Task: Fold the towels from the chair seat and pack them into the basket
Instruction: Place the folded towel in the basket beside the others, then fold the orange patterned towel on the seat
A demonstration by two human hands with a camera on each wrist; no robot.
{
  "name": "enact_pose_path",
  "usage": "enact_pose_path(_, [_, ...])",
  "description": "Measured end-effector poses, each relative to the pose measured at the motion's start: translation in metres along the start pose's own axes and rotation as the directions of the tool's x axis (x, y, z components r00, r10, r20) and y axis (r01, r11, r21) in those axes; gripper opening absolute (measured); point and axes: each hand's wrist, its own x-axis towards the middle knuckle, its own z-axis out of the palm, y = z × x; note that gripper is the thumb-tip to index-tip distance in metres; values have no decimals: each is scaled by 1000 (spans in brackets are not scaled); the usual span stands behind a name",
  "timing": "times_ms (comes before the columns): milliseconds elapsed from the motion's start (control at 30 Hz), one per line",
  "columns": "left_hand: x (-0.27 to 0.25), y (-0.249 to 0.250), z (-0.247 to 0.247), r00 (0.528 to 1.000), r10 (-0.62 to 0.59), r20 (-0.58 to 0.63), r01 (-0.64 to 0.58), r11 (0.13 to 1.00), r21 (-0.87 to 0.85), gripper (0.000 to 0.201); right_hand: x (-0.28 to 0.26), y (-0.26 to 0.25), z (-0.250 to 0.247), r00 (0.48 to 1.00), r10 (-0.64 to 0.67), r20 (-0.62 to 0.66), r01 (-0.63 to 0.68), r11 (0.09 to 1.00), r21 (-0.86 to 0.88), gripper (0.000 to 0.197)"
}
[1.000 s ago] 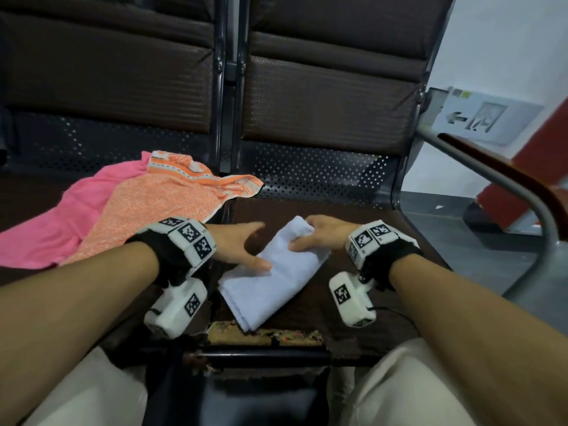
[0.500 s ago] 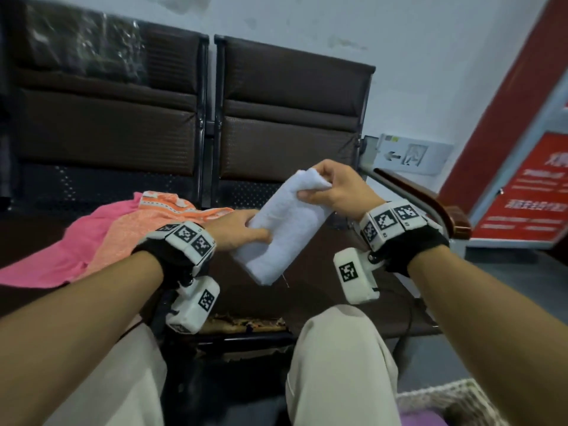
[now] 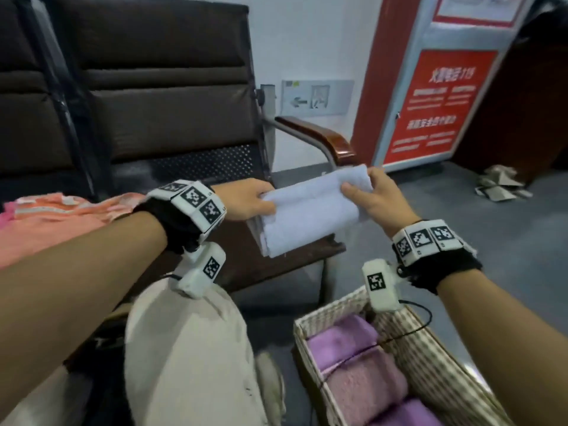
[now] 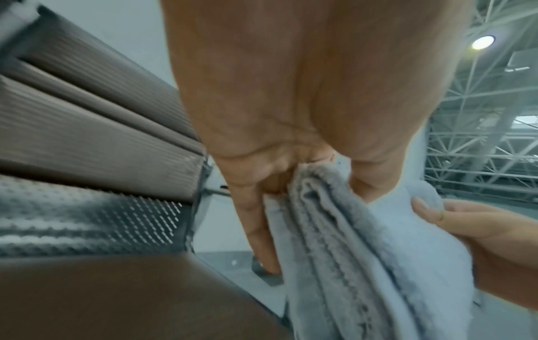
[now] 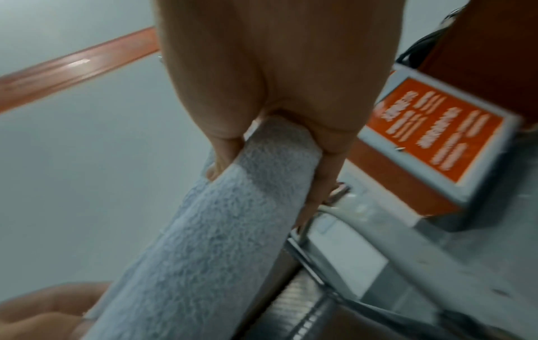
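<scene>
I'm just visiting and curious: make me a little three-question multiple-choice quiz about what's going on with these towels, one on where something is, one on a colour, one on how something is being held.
1. Where is the basket?
A. on the chair seat
B. on the floor by the person's right side
C. on the person's lap

2. What colour are the towels already in the basket?
A. purple
B. green
C. black

3. How is the white towel held?
A. lying loose on the seat
B. by one hand only
C. by both hands, one at each end

Answers:
1 B, the basket stands on the grey floor below the right hand.
2 A, purple towels lie inside it.
3 C, the left hand and right hand each grip an end, off the seat.
</scene>
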Motion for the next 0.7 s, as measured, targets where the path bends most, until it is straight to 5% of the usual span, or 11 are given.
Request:
enact_pose_path(200, [52, 35, 125, 961, 8, 277, -33, 996, 87, 34, -69, 113, -45, 969, 236, 77, -238, 971, 13, 19])
enact_pose_path(400, [63, 18, 248, 871, -20, 491, 14, 1000, 16, 27, -108, 207, -38, 848, 502, 172, -473, 862, -181, 37])
enact_pose_path(500, [64, 8, 288, 825, -65, 562, 53, 998, 38, 31, -114, 240, -21, 783, 585, 209, -491, 789, -369, 50])
enact_pose_path(700, [81, 4, 312, 821, -145, 553, 71, 986, 154, 33, -109, 272, 18, 730, 636, 249, -417, 703, -576, 54])
